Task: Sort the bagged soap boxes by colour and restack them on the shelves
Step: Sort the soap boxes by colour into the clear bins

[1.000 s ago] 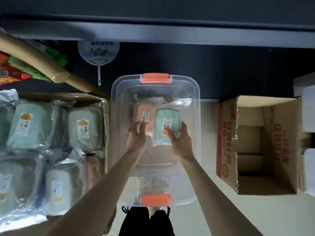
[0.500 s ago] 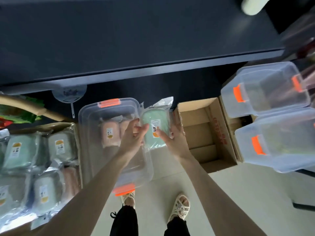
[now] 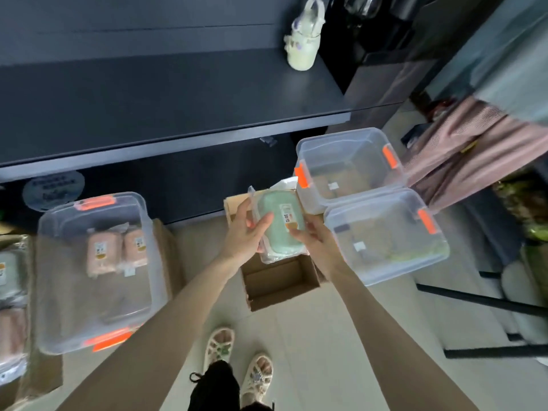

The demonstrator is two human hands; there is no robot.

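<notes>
Item one, left: clear bin [image 3: 74, 307] on the floor, two pink bagged soap boxes [image 3: 103, 256] inside.

Item two, centre: my left hand [image 3: 241, 237] and right hand [image 3: 315, 243] both grip one green bagged soap box [image 3: 278, 229], held in the air above an open carton [image 3: 278, 281].

Item three, right: nearer right bin [image 3: 394, 271], something greenish on its bottom; farther right bin [image 3: 355, 161] behind it.

Risk: the slick bag may slide from my grip and fall into the carton. Choosing the wrong bin would mix colours.

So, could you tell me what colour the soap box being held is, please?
The soap box is pale green; head view.
</notes>
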